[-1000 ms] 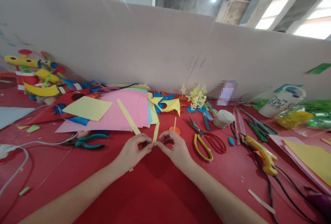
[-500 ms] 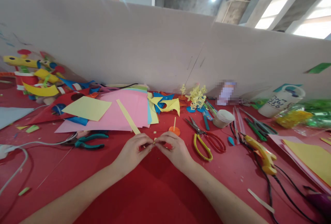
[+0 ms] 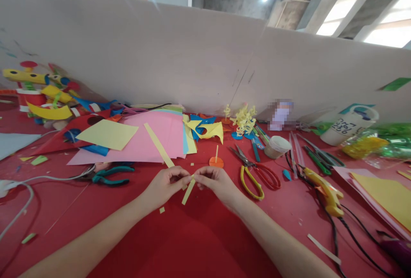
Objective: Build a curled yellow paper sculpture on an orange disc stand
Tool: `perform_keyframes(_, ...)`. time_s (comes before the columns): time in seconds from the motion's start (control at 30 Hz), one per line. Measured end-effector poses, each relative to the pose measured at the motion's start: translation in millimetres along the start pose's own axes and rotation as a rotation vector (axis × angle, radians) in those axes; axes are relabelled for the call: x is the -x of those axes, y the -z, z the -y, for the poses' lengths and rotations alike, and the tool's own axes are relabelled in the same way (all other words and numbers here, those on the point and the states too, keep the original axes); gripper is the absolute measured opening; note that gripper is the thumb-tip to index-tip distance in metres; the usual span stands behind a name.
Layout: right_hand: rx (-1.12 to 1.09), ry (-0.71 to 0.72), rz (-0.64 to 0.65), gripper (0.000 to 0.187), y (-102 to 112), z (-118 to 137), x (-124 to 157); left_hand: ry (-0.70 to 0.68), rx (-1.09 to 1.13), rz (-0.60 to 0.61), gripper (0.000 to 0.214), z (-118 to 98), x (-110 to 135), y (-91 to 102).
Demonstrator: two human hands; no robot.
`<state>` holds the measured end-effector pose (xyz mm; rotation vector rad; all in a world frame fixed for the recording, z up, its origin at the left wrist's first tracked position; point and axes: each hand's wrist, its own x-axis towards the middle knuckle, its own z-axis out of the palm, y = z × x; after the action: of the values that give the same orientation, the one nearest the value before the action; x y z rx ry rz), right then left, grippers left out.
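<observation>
My left hand (image 3: 165, 186) and my right hand (image 3: 215, 183) meet fingertip to fingertip over the red table (image 3: 192, 235). Together they pinch a narrow yellow paper strip (image 3: 188, 190), whose free end hangs down towards me. A longer yellow strip (image 3: 159, 144) lies on the pink paper sheets (image 3: 154, 139) just behind my left hand. A small orange disc with a yellow stick (image 3: 216, 159) stands just beyond my right hand. A tiny yellow scrap (image 3: 162, 210) lies under my left wrist.
Yellow-and-red scissors (image 3: 255, 175) lie right of my right hand. Teal pliers (image 3: 111, 174) and a grey cable (image 3: 28, 188) are at left. A yellow glue gun (image 3: 324, 190) with black cords, a tape roll (image 3: 278, 146), a white cup (image 3: 348, 126) and paper crafts (image 3: 41, 90) line the back.
The yellow strip pointed up and away a second ago, was folded small between my fingertips, and now hangs down towards me. Both hands stayed in place.
</observation>
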<state>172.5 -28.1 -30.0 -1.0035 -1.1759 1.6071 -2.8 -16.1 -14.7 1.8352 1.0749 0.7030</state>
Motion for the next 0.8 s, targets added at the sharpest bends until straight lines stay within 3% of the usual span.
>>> perform_keyframes(0.2,-0.025,0.043,0.029,0.023,-0.3,-2.6,0.8,0.128,0.251,0.004,0.023,-3.5,2.1,-4.8)
perform_keyframes(0.33,0.147,0.252,0.056,0.021,-2.3,-3.2,3.9,0.247,0.448,-0.076,0.02,-1.0,1.7,-7.2)
perform_keyframes(0.53,0.517,0.559,-0.024,0.014,-5.7,-4.4,9.5,0.243,0.511,-0.102,0.018,0.4,2.4,-8.8)
perform_keyframes(0.67,0.515,0.584,-0.069,0.005,-7.2,-3.2,9.8,0.207,0.48,-0.079,0.021,-2.6,3.9,-10.3)
perform_keyframes(0.8,0.386,0.471,-0.093,0.003,-10.8,-2.0,9.9,0.15,0.467,-0.089,0.019,-2.2,4.4,-10.6)
